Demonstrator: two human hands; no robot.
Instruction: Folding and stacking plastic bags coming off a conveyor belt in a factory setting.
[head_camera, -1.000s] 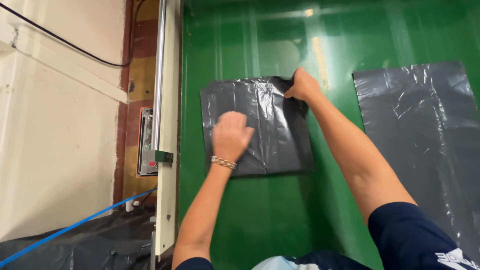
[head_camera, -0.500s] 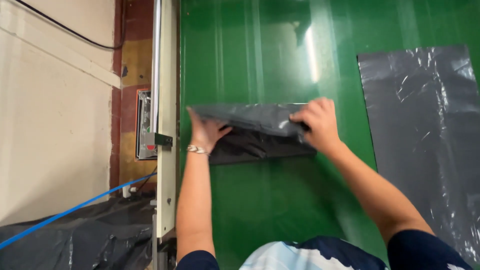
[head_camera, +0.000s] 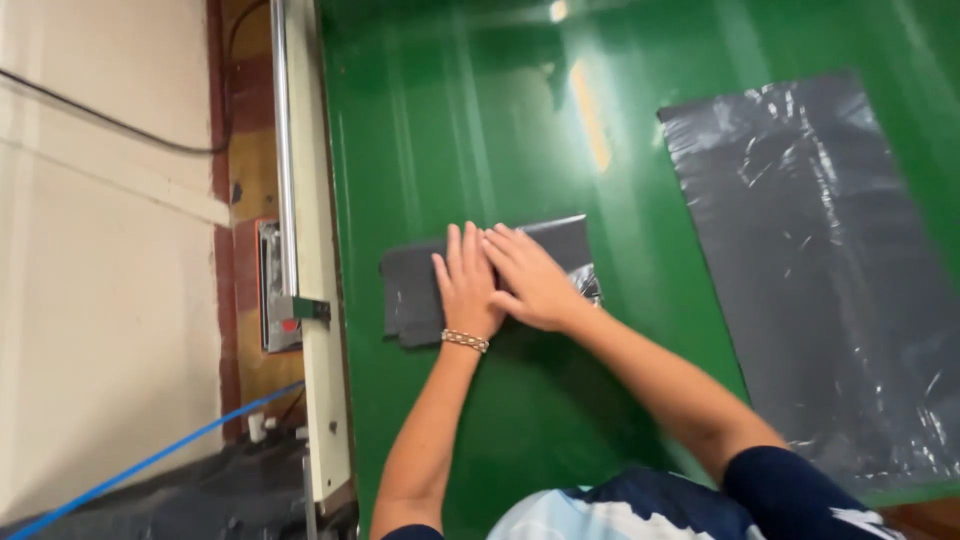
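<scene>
Left fingers (head_camera: 468, 250): laid flat and close together, pressing on the folded bag (head_camera: 420, 290).
Right fingers (head_camera: 510, 248): flat, slightly spread, pressing the same bag, touching the left hand (head_camera: 470, 290).
Right hand (head_camera: 535, 285): palm down, just beside the left.
Left wrist: beaded bracelet (head_camera: 465, 341).
Folded bag: dark grey plastic, flat on the green table (head_camera: 480, 130), near its left edge.
Second bag (head_camera: 820, 260): unfolded, flat, well apart on the right.
Left of table: metal rail (head_camera: 283, 150), blue cable (head_camera: 150, 460).

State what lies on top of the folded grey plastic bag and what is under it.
Both hands, left and right, press flat on the folded bag. Under it lies the green table; the bag's middle is covered by the hands.
</scene>
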